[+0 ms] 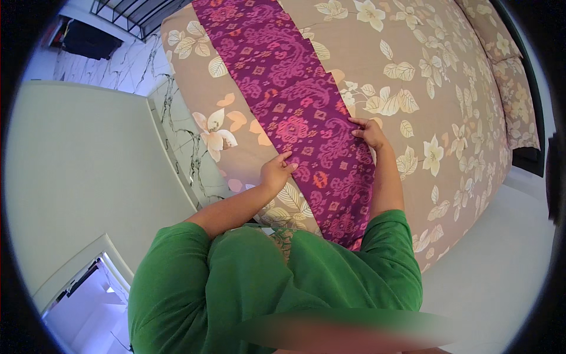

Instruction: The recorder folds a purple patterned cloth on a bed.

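A long purple cloth (305, 110) with a pink paisley and floral pattern lies lengthwise over a bed. It is folded into a strip, and its right side shows stepped, uneven layers. My left hand (276, 172) rests at the strip's left edge, index finger and thumb touching the fabric. Across from it, my right hand (369, 133) touches the right edge, thumb and index fingertip on the cloth. Whether either hand pinches the fabric is not clear. The cloth's near end reaches my green top (274, 274).
Under the cloth is a beige floral bedsheet (442, 110). Matching pillows (513, 97) lie along the right by a dark headboard. To the left are a pale cabinet-like panel (88, 146) and marble-patterned flooring (177, 119). A black metal railing (128, 17) stands at the upper left.
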Action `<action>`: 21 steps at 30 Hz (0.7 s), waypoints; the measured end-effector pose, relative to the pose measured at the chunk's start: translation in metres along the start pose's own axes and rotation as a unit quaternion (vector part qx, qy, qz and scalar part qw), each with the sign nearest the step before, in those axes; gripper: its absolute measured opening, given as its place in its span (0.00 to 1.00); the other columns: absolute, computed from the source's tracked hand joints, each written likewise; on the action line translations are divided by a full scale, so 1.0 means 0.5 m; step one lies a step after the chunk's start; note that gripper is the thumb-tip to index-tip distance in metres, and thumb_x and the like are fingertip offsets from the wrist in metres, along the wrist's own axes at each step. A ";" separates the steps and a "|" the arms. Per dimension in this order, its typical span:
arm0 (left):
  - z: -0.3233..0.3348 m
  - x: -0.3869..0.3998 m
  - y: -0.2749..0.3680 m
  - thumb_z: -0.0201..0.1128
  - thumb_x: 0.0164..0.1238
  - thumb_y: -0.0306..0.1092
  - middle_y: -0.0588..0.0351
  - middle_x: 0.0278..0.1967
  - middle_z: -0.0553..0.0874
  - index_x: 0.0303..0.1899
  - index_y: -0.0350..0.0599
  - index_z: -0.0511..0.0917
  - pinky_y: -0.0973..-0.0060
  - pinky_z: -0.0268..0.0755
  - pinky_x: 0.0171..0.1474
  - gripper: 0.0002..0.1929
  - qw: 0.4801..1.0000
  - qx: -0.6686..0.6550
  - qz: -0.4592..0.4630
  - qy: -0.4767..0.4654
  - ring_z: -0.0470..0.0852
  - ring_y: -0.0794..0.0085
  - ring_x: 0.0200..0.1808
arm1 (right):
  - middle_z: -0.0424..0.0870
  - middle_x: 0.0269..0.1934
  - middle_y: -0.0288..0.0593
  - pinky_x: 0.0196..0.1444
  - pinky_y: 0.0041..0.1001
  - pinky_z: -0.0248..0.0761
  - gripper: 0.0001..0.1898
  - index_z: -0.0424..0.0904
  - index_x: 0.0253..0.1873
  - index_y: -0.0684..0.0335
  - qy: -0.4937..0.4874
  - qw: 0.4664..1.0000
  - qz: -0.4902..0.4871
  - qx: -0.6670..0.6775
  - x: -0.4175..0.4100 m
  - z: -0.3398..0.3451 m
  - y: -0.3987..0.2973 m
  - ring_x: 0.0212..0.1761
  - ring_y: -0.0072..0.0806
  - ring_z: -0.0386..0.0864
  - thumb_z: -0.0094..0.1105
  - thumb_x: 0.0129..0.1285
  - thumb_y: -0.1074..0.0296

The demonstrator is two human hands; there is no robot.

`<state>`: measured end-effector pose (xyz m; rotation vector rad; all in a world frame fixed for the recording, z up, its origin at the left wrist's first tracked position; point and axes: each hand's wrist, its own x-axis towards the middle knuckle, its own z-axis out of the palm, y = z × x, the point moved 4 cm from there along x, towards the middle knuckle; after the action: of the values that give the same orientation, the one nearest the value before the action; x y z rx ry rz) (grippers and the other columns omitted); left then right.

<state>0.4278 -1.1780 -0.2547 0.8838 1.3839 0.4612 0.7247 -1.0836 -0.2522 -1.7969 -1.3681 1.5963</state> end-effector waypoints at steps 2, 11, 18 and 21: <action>-0.017 0.010 -0.006 0.63 0.59 0.28 0.67 0.24 0.69 0.51 0.36 0.75 0.87 0.72 0.32 0.18 0.995 0.045 0.073 0.052 0.72 0.85 0.26 | 0.81 0.42 0.38 0.46 0.22 0.67 0.20 0.78 0.52 0.62 0.017 0.997 0.027 -0.065 0.009 -0.012 0.000 0.40 0.22 0.74 0.62 0.51 0.79; -0.074 0.046 0.031 0.63 0.60 0.32 0.62 0.25 0.78 0.43 0.35 0.79 0.83 0.71 0.30 0.12 0.988 0.086 0.086 0.093 0.74 0.82 0.25 | 0.81 0.40 0.37 0.46 0.23 0.69 0.16 0.80 0.48 0.60 0.046 0.991 -0.019 -0.121 0.056 0.002 -0.068 0.41 0.24 0.76 0.61 0.52 0.79; -0.085 0.010 0.105 0.64 0.57 0.34 0.56 0.26 0.78 0.35 0.37 0.80 0.73 0.70 0.32 0.10 0.940 0.255 0.209 0.089 0.77 0.70 0.27 | 0.78 0.48 0.40 0.53 0.24 0.67 0.17 0.81 0.46 0.58 -0.070 0.981 -0.057 -0.171 0.067 0.004 -0.084 0.49 0.29 0.74 0.65 0.48 0.79; -0.076 -0.029 0.155 0.62 0.57 0.33 0.52 0.27 0.78 0.33 0.37 0.77 0.68 0.70 0.38 0.09 0.830 0.314 0.441 0.132 0.78 0.62 0.30 | 0.79 0.46 0.42 0.51 0.24 0.68 0.16 0.82 0.42 0.56 -0.023 0.955 -0.042 -0.292 0.060 -0.002 -0.089 0.44 0.33 0.76 0.69 0.44 0.76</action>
<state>0.4051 -1.1310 -0.1843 2.1027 1.3209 0.8673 0.7040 -1.0381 -0.2330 -1.9760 -2.0702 1.2734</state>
